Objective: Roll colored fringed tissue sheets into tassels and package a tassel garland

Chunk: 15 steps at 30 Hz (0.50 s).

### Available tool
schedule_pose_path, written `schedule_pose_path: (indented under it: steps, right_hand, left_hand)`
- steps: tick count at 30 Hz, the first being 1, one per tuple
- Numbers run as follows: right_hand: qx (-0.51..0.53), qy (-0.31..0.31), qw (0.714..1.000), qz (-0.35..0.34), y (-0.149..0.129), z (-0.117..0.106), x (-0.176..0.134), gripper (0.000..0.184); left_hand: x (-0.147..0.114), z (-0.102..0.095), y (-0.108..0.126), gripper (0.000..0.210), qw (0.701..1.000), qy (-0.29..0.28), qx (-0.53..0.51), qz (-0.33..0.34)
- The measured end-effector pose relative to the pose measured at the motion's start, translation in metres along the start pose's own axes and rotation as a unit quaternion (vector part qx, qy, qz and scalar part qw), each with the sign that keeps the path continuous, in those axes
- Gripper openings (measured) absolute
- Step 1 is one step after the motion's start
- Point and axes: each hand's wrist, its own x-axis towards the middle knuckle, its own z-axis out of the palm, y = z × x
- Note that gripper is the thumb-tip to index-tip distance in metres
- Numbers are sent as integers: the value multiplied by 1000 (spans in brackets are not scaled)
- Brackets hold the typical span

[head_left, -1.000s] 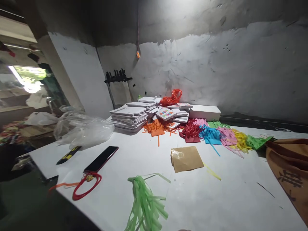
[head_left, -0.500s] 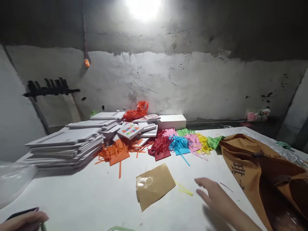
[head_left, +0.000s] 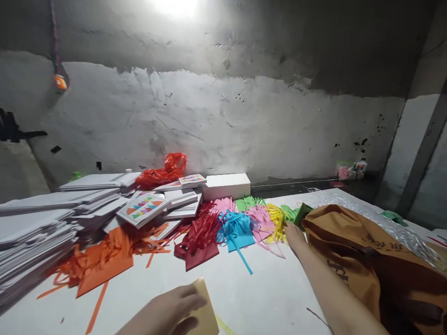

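Observation:
My left hand (head_left: 171, 309) lies over a tan sheet (head_left: 208, 312) on the near part of the table, its thumb and fingers apart. A pale yellow strip (head_left: 223, 324) sticks out beside the sheet. My right hand (head_left: 296, 236) is stretched forward to the far side, its fingers closed at a bundle of green paper strips (head_left: 302, 213); the fingertips are partly hidden. Close to it lie bundles of yellow strips (head_left: 277, 223) and pink strips (head_left: 261, 224). Blue strips (head_left: 239, 232), dark red strips (head_left: 200, 237) and orange strips (head_left: 104, 260) spread leftward.
White flat stacks (head_left: 38, 223) fill the left. Boxes with coloured triangles (head_left: 143, 207), a red plastic bag (head_left: 164, 172) and a white box (head_left: 226, 186) stand at the back. A brown cloth bag (head_left: 342, 232) lies right, beside clear plastic (head_left: 335, 200).
The view has swung right. My left hand has come from the lower left onto the tan sheet. My right hand has reached forward from the near table to the green strips.

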Motion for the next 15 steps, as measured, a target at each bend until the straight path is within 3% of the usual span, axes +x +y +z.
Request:
schedule_pose_path:
  steps: [5,12,15]
  right_hand:
    - [-1,18,1000,-12,13,6,9,31]
    - [-8,5,998,63,4,4,15,30]
    - [-18,-5,996,83,-7,4,18,29]
  left_hand:
    - [102,23,55,29,997,-39,-13,69]
    - [229,84,99,23,993,-62,11,96]
    - [275,101,108,30,993,-75,41,75]
